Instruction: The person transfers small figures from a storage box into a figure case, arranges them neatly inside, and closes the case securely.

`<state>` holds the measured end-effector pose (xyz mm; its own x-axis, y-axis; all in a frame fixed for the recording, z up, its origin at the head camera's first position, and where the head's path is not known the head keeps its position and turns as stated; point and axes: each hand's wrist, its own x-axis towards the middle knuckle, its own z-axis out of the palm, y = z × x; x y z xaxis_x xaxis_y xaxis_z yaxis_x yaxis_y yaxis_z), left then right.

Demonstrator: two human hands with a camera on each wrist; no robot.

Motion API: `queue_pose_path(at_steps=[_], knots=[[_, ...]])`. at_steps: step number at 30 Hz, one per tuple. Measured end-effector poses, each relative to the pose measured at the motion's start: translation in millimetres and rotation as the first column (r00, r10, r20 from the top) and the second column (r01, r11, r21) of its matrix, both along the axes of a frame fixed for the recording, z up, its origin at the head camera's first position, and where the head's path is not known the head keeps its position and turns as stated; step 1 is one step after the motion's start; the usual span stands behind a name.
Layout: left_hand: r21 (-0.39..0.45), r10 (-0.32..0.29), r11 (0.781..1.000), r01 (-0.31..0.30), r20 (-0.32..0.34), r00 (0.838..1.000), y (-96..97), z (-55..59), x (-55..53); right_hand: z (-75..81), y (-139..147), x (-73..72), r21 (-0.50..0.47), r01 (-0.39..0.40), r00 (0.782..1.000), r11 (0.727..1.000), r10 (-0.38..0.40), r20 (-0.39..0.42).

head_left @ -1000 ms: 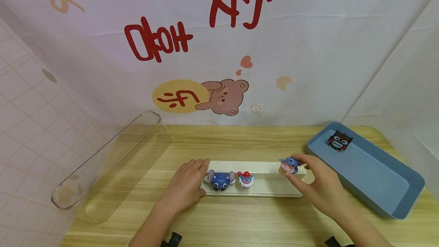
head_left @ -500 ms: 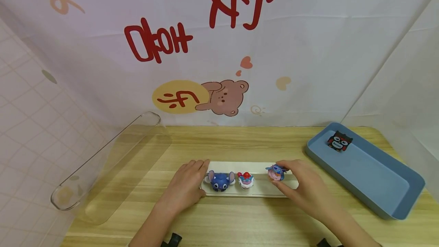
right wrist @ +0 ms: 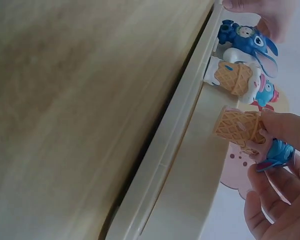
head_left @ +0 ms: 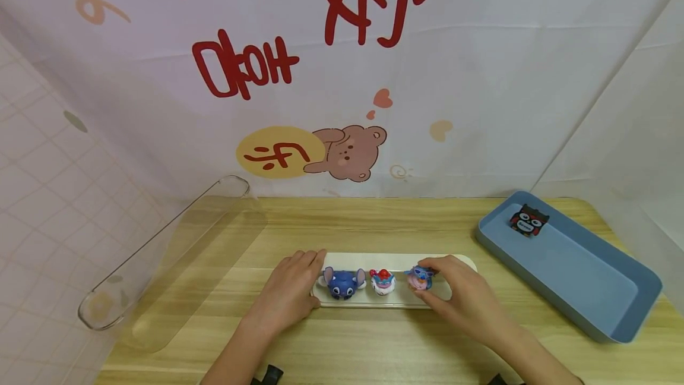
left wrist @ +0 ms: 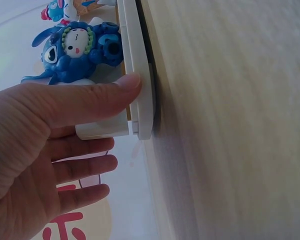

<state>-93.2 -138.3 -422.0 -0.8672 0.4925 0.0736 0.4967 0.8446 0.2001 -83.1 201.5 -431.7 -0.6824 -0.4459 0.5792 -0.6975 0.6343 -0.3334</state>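
A long cream stepped stand [head_left: 358, 259] lies across the middle of the wooden table. Its left end is gripped by my left hand [head_left: 291, 286], thumb [left wrist: 97, 97] on the front and fingers reaching behind. Beside that thumb sits a blue big-eared figurine [head_left: 344, 284]. Right of it stands a white-topped ice-cream-cone figurine [head_left: 382, 282] with a red tip. My right hand [head_left: 470, 293] pinches another cone figurine [head_left: 419, 278], pink with a blue creature on top, between thumb and fingers. In the right wrist view its waffle base [right wrist: 237, 126] overlaps the stand's lower step.
At the right is a blue-grey tray [head_left: 574, 308] with a dark owl-faced piece [head_left: 529, 220] inside. A clear plastic cover [head_left: 187, 272] leans at the left wall. A printed white cloth [head_left: 481, 76] hangs behind the table.
My right hand has carried the pink cone figurine leftward and down along the stand, closer to the white-topped one. The left hand has stayed at the stand's left end.
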Motion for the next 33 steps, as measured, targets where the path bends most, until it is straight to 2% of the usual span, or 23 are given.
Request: queue_pose_path(at_steps=[7,13,20,33], knots=[[0.005,-0.001,1.0,0.001,0.001,1.0,-0.2,-1.2,-0.7,-5.2,-0.5,-0.3,0.036,-0.007,1.0,0.999,0.007,0.011],[0.01,-0.009,1.0,0.01,-0.03,0.999,-0.5,-3.4,-1.1,-8.3,-1.2,-2.3,0.07,-0.01,1.0,0.997,0.008,0.026],[0.003,-0.011,1.0,0.011,-0.024,1.0,-0.3,-2.0,-0.6,-10.8,-2.1,-4.8,0.064,-0.038,0.999,0.997,0.038,0.01],[0.002,-0.006,1.0,0.006,-0.021,1.0,-0.4,-1.1,0.2,-10.6,-4.8,-4.7,0.076,-0.024,1.0,0.997,0.023,0.014]])
